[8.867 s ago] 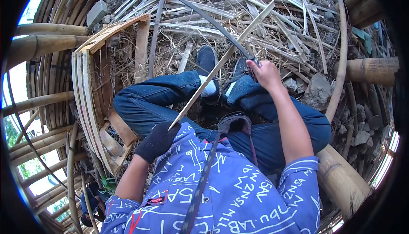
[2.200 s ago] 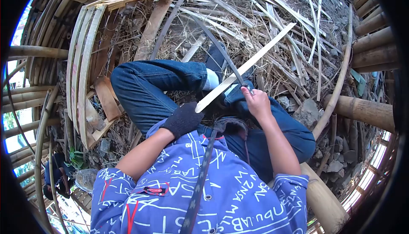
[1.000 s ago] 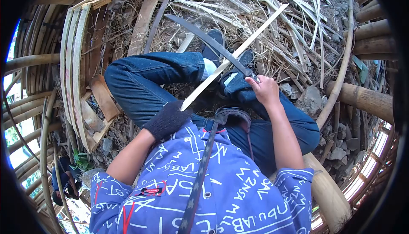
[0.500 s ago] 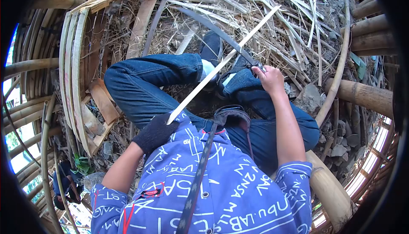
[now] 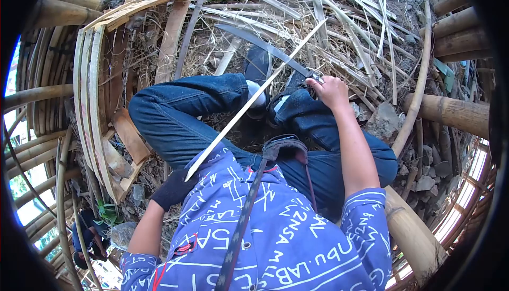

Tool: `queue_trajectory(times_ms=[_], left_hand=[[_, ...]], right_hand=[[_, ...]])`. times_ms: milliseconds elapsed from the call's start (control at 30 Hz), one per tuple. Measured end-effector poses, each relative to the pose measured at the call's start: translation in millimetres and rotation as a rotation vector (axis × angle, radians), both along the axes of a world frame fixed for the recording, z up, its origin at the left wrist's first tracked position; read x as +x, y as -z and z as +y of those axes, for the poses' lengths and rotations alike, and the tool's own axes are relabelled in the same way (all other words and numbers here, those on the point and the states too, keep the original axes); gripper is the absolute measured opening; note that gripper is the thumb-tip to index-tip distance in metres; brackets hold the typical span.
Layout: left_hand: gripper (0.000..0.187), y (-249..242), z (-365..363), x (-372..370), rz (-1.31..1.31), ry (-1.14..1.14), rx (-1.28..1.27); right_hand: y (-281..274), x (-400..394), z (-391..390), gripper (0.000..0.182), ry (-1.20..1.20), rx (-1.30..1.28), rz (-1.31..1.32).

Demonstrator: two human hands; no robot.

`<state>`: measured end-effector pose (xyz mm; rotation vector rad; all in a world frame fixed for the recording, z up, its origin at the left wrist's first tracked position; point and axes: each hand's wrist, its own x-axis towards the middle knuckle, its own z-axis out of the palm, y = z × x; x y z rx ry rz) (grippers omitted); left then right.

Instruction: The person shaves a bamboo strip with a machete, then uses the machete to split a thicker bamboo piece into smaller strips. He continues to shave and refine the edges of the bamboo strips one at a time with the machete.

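Head cam: my gloved left hand (image 5: 170, 189) is clamped round the near end of the strip (image 5: 254, 99), low at 7 o'clock by my hip, so it runs taut up toward 1 o'clock. My bare right hand (image 5: 332, 90) is fisted on the knife (image 5: 265, 47) handle, blade laid across the strip over my knees (image 5: 175, 111) to shave it.
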<state>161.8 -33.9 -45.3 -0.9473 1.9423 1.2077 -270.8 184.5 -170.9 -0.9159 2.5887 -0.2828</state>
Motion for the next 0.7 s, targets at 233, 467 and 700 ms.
queue_trajectory(times_ms=[233, 467, 700], left_hand=[[0.038, -3.2, 1.4, 15.9, -0.075, -0.121, 0.011], [0.041, -1.1, -3.8, 14.0, -0.091, -0.126, 0.048], [0.039, 17.8, -7.5, 19.9, -0.136, -0.125, 0.042]], right_hand=[[10.2, -17.0, 3.2, 0.075, 0.006, 0.032, 0.023], [8.8, -1.7, -5.9, 0.072, -0.015, 0.007, 0.053], [16.6, -19.6, 4.7, 0.074, 0.016, 0.006, 0.0]])
